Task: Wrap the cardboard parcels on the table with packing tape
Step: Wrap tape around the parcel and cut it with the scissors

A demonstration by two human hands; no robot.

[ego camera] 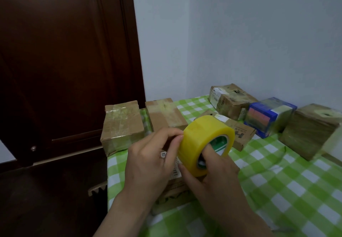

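Note:
A fat yellow roll of packing tape point(202, 140) is held up above the table. My right hand point(209, 173) grips it, with fingers hooked through its core and the thumb on the outer face. My left hand point(153, 159) pinches at the roll's left rim with thumb and fingertips. Under both hands lies a cardboard parcel point(174, 186) with a white barcode label, mostly hidden. Two taped cardboard parcels point(122, 125) point(164, 114) stand at the table's far left edge.
The table wears a green-and-white checked cloth point(277, 181). Behind the roll lies a flat printed carton point(240, 133). Along the back right stand a taped brown box point(229, 99), a blue box point(268, 116) and a brown cube point(311, 129). A dark wooden door point(64, 70) is on the left.

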